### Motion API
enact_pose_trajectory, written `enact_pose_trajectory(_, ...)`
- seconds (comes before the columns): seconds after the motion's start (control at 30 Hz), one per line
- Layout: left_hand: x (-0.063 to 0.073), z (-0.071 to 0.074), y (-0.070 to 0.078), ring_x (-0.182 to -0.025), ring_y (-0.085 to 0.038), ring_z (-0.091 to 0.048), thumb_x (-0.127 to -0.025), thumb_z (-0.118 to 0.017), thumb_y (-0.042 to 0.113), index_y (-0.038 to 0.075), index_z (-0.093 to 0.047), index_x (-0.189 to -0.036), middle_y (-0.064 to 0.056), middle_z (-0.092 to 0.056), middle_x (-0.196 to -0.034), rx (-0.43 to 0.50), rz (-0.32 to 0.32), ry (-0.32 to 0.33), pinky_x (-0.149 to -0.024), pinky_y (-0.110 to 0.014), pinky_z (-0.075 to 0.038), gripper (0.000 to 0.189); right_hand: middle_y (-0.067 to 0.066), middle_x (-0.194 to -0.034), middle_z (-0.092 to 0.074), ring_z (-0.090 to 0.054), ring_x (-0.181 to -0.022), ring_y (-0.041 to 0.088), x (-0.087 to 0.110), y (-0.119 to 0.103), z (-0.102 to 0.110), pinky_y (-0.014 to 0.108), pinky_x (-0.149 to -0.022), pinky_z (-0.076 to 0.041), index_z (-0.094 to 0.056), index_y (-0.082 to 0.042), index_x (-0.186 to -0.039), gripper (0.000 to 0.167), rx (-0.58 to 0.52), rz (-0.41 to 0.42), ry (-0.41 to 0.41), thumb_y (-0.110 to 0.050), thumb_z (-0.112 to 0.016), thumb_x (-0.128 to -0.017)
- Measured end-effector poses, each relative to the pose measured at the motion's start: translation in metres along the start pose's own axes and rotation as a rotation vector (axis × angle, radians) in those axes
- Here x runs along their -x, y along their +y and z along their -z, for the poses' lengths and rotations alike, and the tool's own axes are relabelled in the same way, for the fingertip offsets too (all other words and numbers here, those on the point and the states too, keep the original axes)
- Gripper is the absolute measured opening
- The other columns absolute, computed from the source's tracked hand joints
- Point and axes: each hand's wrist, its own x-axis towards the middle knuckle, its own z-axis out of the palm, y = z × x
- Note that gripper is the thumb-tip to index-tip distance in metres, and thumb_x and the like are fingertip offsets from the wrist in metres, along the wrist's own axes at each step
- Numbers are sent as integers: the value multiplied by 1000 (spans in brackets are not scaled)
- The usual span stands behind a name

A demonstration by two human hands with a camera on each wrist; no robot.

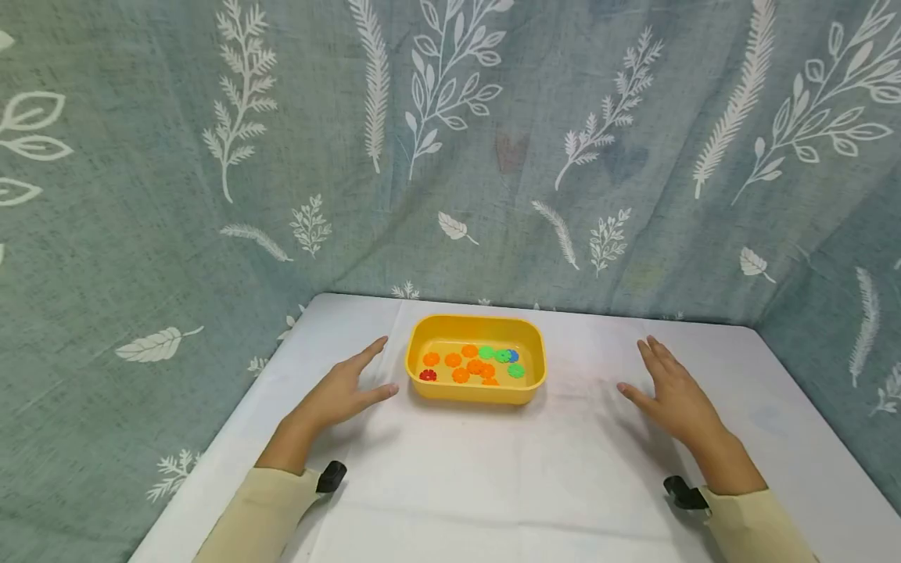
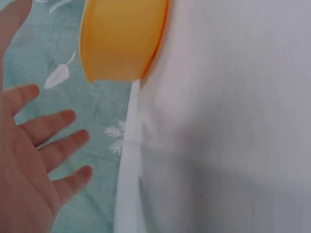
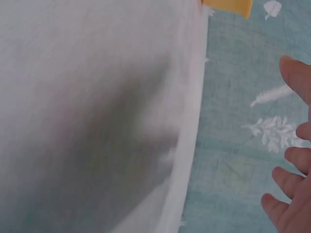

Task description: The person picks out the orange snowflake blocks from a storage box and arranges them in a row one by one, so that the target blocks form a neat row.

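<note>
A yellow plastic tub (image 1: 475, 395) stands toward the back of the table, holding small round notched discs. Most discs are orange (image 1: 461, 375), several are green (image 1: 516, 371), one is red (image 1: 427, 375) and one blue (image 1: 513, 356). Just left of the tub, my left hand (image 1: 341, 395) hovers with fingers and thumb spread, nothing in it. In the left wrist view its palm and fingertips show beside the tub's outer wall (image 2: 121, 43). Farther off on the right, my right hand (image 1: 676, 399) is held above the table, fingers extended and holding nothing. A corner of the tub (image 3: 231, 6) shows in the right wrist view.
A white cloth (image 1: 450, 485) covers the table. Behind it and along both sides hangs a grey-green curtain (image 1: 493, 219) with white leaf prints. Black wrist bands (image 1: 331, 476) sit at both beige sleeves (image 1: 256, 516).
</note>
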Motion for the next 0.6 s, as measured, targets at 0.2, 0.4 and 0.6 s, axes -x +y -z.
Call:
enact_pose_trajectory(0.2,-13,-15,2,-129,-32,-46,-85,-64,61,32,-26,-154,-6,-46,-145,144,50,27,-101,-61,-35,84,26,-155,-20,-23,-138,48,-13,-9,-7,68,-101,-25,-24,0,-152,82,-29,13,11,-43,-63,-94)
enact_pose_trajectory(0.4,-26,-31,7,-99,-23,-58,-90,-69,41,19,-47,-144,-10,-60,-115,406,50,191,-86,-38,-49,63,23,-151,-33,-30,-136,44,-28,-23,-15,62,-104,-28,-34,-1,-149,72,-82,33,38,-36,-65,-94)
enact_pose_trajectory(0.6,-25,-48,5,-90,-26,-54,-93,-69,26,17,-48,-143,-11,-56,-109,636,95,172,-72,-28,-49,55,20,-147,-41,-37,-133,41,-46,-49,-23,59,-104,-31,-39,-5,-148,65,-116,22,31,-35,-62,-96)
